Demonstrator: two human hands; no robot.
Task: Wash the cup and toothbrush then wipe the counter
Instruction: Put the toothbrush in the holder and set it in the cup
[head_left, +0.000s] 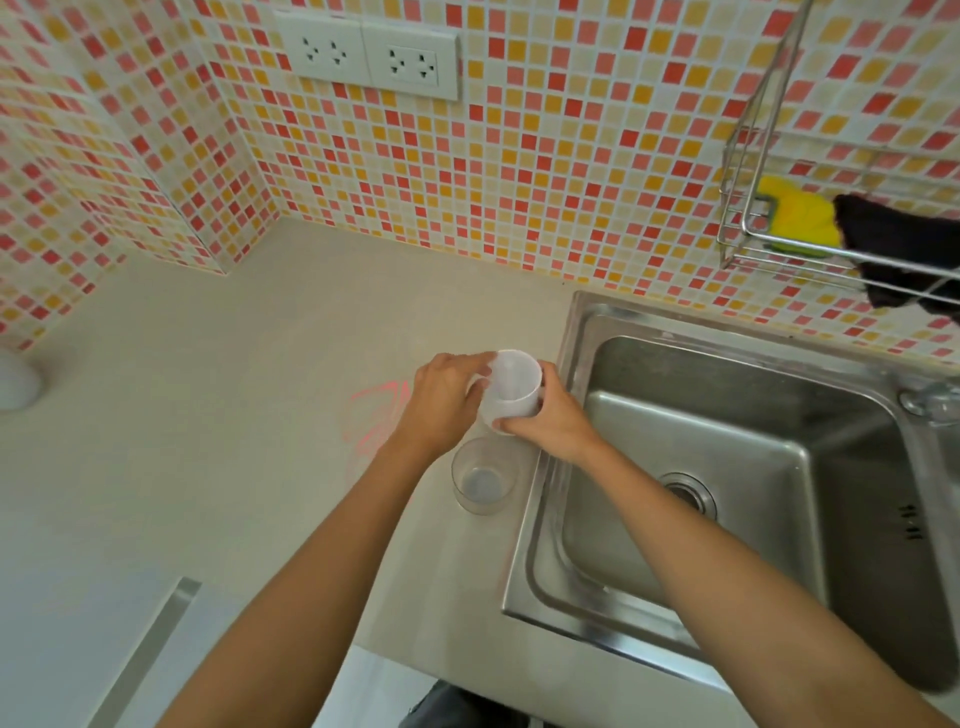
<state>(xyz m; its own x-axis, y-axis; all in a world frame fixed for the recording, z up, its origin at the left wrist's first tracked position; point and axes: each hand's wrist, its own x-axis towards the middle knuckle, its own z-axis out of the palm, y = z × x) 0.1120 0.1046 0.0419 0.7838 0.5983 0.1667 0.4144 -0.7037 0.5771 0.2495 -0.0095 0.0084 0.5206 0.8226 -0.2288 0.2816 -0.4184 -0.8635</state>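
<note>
Both hands are meeting on the white cup (511, 384), right by the counter's (208, 415) edge where it's meeting the sink's (571, 332) left rim. L hand (441, 400) is curling its fingers against the cup's left side, near the rim. R hand (545, 415) is wrapping the right side and gripping, w/ thumb pressing near the base. Cup is tilting, mouth facing up toward the camera; can't tell if it's touching the counter.

A clear glass (483, 475) is standing upright just nearer the counter's front edge, close under the hands, not touching the cup. A red smear (379, 410) is showing on the counter just left of the L hand, partly under the wrist.

Room to move: counter is lying wide open toward the left and the back corner, w/ only a white rounded object (15, 382) sitting at the far left edge. To the right the sink basin is dropping away, drain (685, 493) near its middle, tap base (930, 402) at its back right corner.

A wire rack (737, 244) is hanging on the tiled wall above the sink's back edge, carrying a yellow sponge (800, 213) and a dark cloth (904, 244) draping over its front rail. Sockets (366, 54) are sitting high on the wall.
</note>
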